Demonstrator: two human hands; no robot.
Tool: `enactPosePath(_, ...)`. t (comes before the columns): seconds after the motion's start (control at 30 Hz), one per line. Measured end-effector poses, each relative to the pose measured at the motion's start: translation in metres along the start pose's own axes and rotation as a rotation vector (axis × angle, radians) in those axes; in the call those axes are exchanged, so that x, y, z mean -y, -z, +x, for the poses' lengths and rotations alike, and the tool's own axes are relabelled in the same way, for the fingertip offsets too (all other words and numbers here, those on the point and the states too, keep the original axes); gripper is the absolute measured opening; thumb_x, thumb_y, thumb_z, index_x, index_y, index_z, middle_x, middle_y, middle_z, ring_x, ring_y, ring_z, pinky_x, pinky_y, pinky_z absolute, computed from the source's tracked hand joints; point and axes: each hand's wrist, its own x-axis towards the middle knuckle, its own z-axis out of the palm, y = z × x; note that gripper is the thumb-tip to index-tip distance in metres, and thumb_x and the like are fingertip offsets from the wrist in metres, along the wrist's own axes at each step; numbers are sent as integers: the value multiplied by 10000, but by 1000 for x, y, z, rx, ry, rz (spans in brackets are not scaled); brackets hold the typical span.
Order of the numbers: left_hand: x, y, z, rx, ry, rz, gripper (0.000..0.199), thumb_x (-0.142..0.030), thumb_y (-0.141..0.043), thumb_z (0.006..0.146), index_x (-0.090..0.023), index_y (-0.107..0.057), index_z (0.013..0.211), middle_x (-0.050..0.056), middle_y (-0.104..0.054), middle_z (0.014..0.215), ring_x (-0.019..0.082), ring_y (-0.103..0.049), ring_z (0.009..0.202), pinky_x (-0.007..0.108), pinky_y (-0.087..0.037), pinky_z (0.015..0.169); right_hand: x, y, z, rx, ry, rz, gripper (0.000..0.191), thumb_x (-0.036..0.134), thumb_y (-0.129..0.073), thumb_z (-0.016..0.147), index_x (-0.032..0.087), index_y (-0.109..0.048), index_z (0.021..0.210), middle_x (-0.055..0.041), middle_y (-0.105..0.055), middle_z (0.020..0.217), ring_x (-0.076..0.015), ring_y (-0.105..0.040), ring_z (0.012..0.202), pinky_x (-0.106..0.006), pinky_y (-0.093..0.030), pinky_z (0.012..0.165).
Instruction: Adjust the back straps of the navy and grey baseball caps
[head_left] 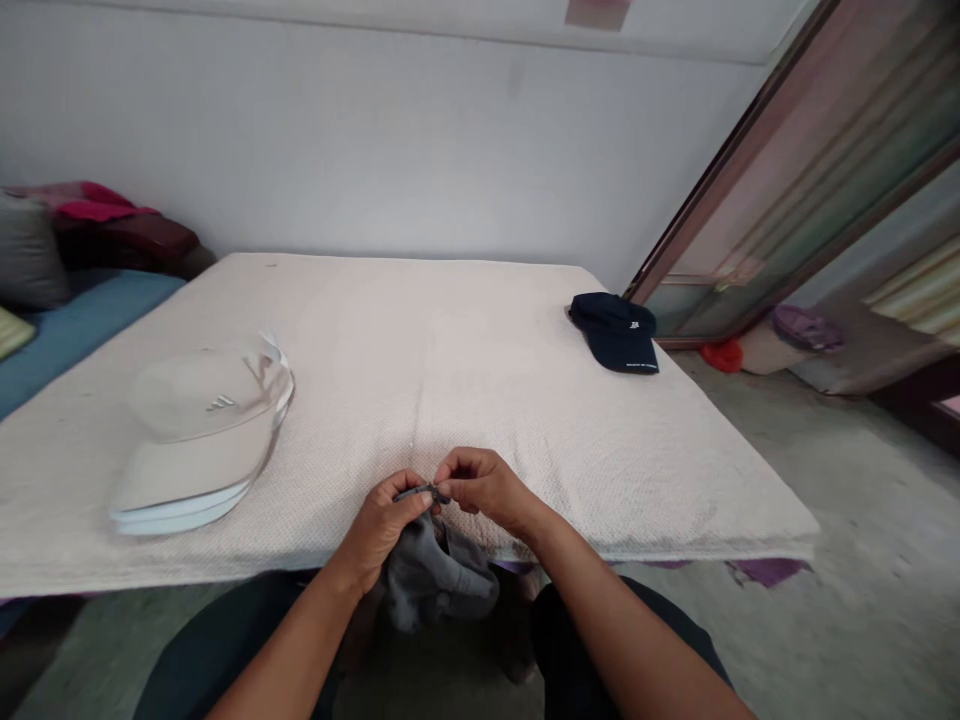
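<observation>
A grey cap (439, 580) hangs crown down at the table's front edge, between my knees. My left hand (390, 515) is closed on its narrow strap, thumb on top. Right beside it, my right hand (476, 485) pinches the strap's end with thumb and forefinger. The fingers cover much of the strap, so its fastening cannot be made out. To the left, a stack of pale caps (202, 430) lies on the table, brims toward me. A navy cap (615, 330) with small white lettering rests near the right edge.
A cream textured cloth covers the wide table (465, 340), which meets the wall behind. At the left stands a blue-covered seat (112, 305) with a grey cushion (28, 250). On the floor at right are a bin with a purple liner (806, 330) and a red item (721, 356).
</observation>
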Motion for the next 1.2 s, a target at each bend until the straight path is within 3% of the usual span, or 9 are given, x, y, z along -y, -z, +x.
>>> enactPosePath(0.23,-2,-1,0,-23,-54,214,162,-294,-713,701,-178,-601,720,-22,-614,638,98,-497,558,206,-363,545,-9,4,4,19,28,-127,90,204,-668,705,170,-625,776,33,-553,606,-74,-435,523,-201,-303,470)
enactPosePath(0.53,0,3,3,-2,-126,345,197,-327,-701,734,-167,-601,791,17,-641,726,138,-546,651,235,-392,619,-8,7,4,88,36,-90,137,199,-690,685,160,-619,796,19,-580,660,-94,-519,601,-217,-369,538)
enactPosePath(0.83,7,4,5,-57,-393,545,78,-255,-621,807,-208,-561,795,-23,-549,761,130,-507,729,226,-386,675,-3,5,1,67,-7,-118,138,176,-679,670,154,-623,794,46,-526,590,-64,-411,512,-195,-285,465)
enactPosePath(1.0,7,8,6,-37,-363,609,72,-268,-599,813,-196,-609,814,-4,-595,788,146,-531,762,248,-401,711,-9,6,3,73,-19,-127,146,189,-669,676,159,-611,807,44,-539,609,-61,-420,502,-195,-301,468)
enactPosePath(1.2,11,8,10,-69,-293,525,111,-280,-644,758,-175,-638,795,17,-649,777,159,-579,746,261,-425,697,-14,7,6,67,-9,-146,129,191,-654,693,166,-606,810,49,-524,599,-63,-426,500,-197,-318,476)
